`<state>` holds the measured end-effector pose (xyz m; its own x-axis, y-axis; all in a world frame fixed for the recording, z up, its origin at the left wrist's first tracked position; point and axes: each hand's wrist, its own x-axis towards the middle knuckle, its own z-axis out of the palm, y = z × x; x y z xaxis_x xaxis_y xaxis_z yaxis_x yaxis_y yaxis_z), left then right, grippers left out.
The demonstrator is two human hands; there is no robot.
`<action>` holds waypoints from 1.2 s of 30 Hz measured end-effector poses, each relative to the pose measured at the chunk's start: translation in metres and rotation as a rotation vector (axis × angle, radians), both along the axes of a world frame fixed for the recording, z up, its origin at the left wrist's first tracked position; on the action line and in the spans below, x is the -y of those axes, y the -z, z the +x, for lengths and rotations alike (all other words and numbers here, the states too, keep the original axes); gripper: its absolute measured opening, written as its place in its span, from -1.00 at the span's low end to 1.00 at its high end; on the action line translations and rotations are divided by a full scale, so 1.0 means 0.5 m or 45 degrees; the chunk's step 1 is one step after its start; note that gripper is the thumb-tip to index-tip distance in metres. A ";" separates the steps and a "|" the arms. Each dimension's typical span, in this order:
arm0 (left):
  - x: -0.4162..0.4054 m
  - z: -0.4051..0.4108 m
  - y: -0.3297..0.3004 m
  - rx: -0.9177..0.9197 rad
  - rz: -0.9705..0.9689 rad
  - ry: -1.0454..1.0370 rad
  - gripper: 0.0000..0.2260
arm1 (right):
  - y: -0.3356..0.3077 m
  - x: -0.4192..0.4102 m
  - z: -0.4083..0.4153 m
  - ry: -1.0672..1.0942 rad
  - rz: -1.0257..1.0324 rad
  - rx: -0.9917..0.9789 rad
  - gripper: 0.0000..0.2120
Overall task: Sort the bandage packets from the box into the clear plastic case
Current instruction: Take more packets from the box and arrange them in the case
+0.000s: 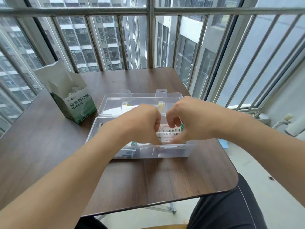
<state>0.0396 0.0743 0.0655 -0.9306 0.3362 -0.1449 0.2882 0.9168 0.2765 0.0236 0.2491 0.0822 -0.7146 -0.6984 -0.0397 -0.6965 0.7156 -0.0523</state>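
Seating the bandage packets (165, 135) flat in the clear plastic case (175, 151), at the centre of the frame on the brown surface (49, 146), seems to be the step in hand; it would go best if both hands lower the stack level, square it against the near wall and let go only once it lies flat. Each grip is curled: the left hand (142, 123) and right hand (189, 119) meet over the case, fingers bent down, pinching the printed stack from either side, forearms converging from the lower corners. More packets show in the open green box (77, 106) at middle left.
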 end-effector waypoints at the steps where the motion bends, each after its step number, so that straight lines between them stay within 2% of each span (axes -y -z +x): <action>1: 0.004 -0.001 -0.004 0.016 0.024 -0.015 -0.68 | -0.004 -0.004 -0.001 0.014 -0.043 0.017 -0.69; 4: 0.022 0.000 -0.021 0.039 0.085 -0.074 -0.63 | -0.015 -0.012 -0.004 0.029 -0.119 0.031 -0.76; 7: 0.054 0.007 -0.049 -0.009 0.146 -0.085 -0.70 | -0.025 -0.005 -0.008 0.014 -0.206 0.025 -0.84; 9: 0.094 0.018 -0.072 -0.118 0.308 -0.147 -0.75 | -0.039 0.021 -0.012 -0.022 -0.304 0.021 -0.85; 11: 0.143 0.022 -0.081 -0.352 0.548 -0.277 -0.77 | -0.056 0.063 -0.014 -0.059 -0.421 0.018 -0.88; 14: 0.252 0.028 -0.066 -0.977 0.801 -0.722 -0.77 | -0.071 0.176 -0.018 -0.187 -0.520 0.037 -0.87; 15: 0.295 0.037 -0.053 -1.149 0.812 -0.892 -0.70 | -0.075 0.226 -0.022 -0.221 -0.526 0.043 -0.81; 16: 0.320 0.039 -0.027 -1.221 0.813 -1.036 -0.56 | -0.074 0.256 -0.029 -0.221 -0.529 0.050 -0.75; 17: 0.356 0.047 -0.004 -1.192 0.794 -1.159 -0.37 | -0.079 0.301 -0.037 -0.225 -0.547 0.045 -0.71; 20: 0.411 0.059 0.076 -0.755 0.836 -1.243 0.21 | -0.085 0.400 -0.070 -0.211 -0.553 0.010 -0.64; 21: 0.417 0.055 0.101 -0.605 0.894 -1.235 0.33 | -0.082 0.426 -0.082 -0.202 -0.517 0.009 -0.62; 23: 0.412 0.025 0.136 -0.417 1.068 -1.184 0.44 | -0.072 0.469 -0.103 -0.185 -0.421 -0.012 -0.62; 25: 0.413 -0.013 0.156 -0.402 1.260 -1.117 0.38 | -0.063 0.508 -0.123 -0.166 -0.330 -0.052 -0.74; 26: 0.410 -0.030 0.160 -0.429 1.296 -1.096 0.20 | -0.060 0.517 -0.130 -0.141 -0.288 -0.065 -0.82; 28: 0.405 -0.049 0.158 -0.560 1.239 -1.079 -0.26 | -0.058 0.532 -0.140 -0.087 -0.206 -0.104 -0.75; 29: 0.401 -0.051 0.153 -0.622 1.203 -1.042 -0.35 | -0.057 0.534 -0.144 -0.061 -0.159 -0.123 -0.72; 33: 0.399 -0.024 0.144 -0.828 1.178 -0.888 -0.44 | -0.060 0.534 -0.143 0.020 -0.074 -0.103 -0.70; 36: 0.416 -0.010 0.147 -0.915 1.100 -0.891 -0.44 | -0.051 0.536 -0.138 -0.025 -0.089 -0.096 -0.75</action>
